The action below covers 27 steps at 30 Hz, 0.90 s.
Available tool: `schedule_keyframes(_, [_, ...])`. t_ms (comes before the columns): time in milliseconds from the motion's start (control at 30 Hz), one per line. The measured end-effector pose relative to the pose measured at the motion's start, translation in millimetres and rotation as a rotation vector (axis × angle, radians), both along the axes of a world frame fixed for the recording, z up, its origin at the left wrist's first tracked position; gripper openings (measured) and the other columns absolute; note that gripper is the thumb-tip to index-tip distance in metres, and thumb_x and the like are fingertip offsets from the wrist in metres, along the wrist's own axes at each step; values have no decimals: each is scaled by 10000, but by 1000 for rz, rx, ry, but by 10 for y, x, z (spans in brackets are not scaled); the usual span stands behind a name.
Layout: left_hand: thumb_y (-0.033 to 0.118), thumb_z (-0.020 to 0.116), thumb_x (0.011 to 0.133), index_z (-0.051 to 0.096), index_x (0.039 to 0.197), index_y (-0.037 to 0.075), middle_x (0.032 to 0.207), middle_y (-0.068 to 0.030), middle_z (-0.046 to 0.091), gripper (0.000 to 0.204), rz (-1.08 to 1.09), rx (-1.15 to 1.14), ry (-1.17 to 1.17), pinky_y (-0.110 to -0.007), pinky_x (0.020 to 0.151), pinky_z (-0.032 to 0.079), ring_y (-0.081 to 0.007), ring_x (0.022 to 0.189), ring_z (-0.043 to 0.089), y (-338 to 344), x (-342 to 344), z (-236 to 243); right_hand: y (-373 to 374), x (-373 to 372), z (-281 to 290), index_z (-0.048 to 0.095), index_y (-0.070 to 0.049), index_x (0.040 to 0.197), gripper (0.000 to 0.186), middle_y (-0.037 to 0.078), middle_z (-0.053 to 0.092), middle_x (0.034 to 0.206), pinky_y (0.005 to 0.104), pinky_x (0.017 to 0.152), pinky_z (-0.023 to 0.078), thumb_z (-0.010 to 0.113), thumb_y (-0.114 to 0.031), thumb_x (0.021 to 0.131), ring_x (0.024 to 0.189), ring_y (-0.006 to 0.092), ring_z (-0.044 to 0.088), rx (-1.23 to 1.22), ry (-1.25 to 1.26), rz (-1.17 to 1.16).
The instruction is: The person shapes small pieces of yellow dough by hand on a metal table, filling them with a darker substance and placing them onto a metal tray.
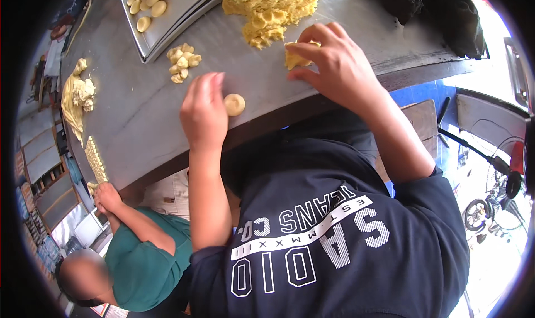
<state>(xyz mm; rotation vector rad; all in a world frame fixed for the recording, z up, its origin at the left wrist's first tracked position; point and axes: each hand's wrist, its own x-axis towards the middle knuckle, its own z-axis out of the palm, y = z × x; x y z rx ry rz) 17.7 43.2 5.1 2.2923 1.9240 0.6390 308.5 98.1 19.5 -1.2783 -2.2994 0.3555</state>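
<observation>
The person wears a dark, short-sleeved T-shirt (262, 192), close to black, with a broad white print (329, 248) across the front: large letters, some drawn in outline and others filled with fine stripes — and, cutting through them, a slanting white band (301, 235) of dark lettering. The plain left sleeve (207, 265) and right sleeve (424, 192) leave both forearms bare. Below the hem, apparently, come dark trousers (337, 130) — shadow blurs them.

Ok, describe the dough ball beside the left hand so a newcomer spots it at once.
On the grey table, look near the edge closest to the wearer. Just right of the left hand sits a dough ball: smooth, round and alone, unlike the small dough lumps clustered beyond it.
</observation>
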Motion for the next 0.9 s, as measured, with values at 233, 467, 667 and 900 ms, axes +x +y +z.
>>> schedule_keyframes(233, [110,876,1012,740,1272,24,1246,-150,818,305,-105,-255,-732,-451,1105,562,-347,1220,739,-295,-229,42,55,-120,-166,856,-119,1077,233,35,749,1313,408,1040,615,759,-110,865,1258,289,685,197,43,202])
schedule_keyframes(467, [101,907,977,732,1417,22,1487,-124,732,480,-43,146,23,-479,1165,519,-354,1356,673,-311,-174,54,-82,-170,-107,825,-111,1094,248,46,743,1318,433,1033,623,742,-112,860,1294,314,690,168,102,188])
schedule_keyframes(667, [26,918,941,747,1352,28,1280,-140,825,445,-204,-44,-504,-451,1106,601,-343,1255,770,-439,-245,-30,36,-114,-4,807,-82,1150,299,42,725,1286,413,962,647,712,-60,867,1260,276,703,124,-87,211])
schedule_keyframes(900, [141,1012,849,683,1471,9,1243,-171,828,716,-75,187,-278,-484,1084,616,-384,1201,778,-325,-1,115,68,-302,-16,778,-75,1091,182,66,732,1205,418,956,655,719,-99,921,1171,291,715,55,-187,153])
